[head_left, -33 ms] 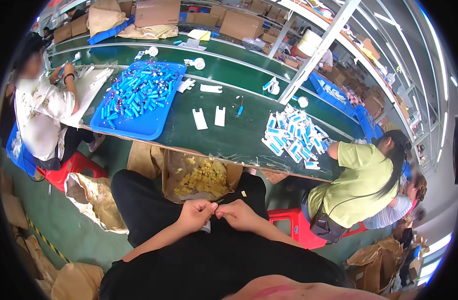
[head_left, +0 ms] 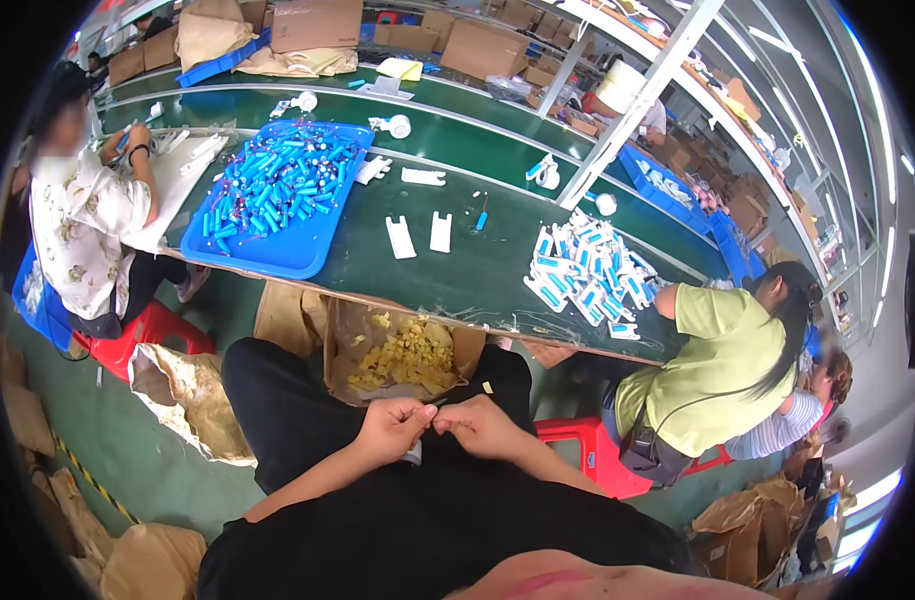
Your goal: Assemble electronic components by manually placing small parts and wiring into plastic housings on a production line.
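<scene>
Over my lap, my left hand (head_left: 393, 430) and my right hand (head_left: 476, 425) meet with thumbs and fingers pinched. A small dark sliver (head_left: 440, 402) shows at the left fingertips; it is too small to name, and whatever else the fingers hold is hidden. Part of a white piece (head_left: 414, 455) peeks out below my left hand. Just beyond my hands, a cardboard box (head_left: 468, 350) between my knees holds crumpled yellow scraps (head_left: 408, 355). One loose yellow scrap (head_left: 488, 387) lies on my right thigh.
On the green workbench (head_left: 358, 265) are a blue tray (head_left: 288, 262) of blue cylindrical cells with wires, several white plastic holders (head_left: 400, 237), a lone blue cell (head_left: 482, 219) and a pile of holders with blue cells (head_left: 588, 265). Co-workers sit left (head_left: 88, 220) and right (head_left: 718, 340). A sack (head_left: 193, 400) stands left.
</scene>
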Tool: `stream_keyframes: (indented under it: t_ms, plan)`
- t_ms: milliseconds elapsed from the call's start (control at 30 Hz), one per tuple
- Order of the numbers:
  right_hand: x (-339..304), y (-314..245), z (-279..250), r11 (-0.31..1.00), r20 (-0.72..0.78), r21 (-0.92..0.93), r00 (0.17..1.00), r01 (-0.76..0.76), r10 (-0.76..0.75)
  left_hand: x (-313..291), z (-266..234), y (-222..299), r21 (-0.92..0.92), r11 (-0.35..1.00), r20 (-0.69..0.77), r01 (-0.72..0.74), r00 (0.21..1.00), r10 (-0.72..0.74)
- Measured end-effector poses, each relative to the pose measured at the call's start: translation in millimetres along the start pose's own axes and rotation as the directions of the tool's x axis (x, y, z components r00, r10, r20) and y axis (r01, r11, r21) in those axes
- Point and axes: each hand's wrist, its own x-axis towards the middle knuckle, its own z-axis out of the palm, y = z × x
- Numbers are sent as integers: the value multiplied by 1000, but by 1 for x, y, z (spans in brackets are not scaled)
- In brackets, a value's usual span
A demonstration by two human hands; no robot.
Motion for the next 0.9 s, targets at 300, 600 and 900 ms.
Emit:
stream_keyframes:
  t_ms: [300,600,900]
  plan:
    - [-51,61,-109,923,-439,265,818,-277,372,11,-55,7,-467,882,-51,64,994,-99]
    - [25,18,-60,995,-137,26,986,-95,98,16,-60,-23,-820,506,209,268,963,-170]
    - [187,-68,-213,992,-165,-49,981,-114,105,-2,-70,-28,-804,583,-7,118,978,-208]
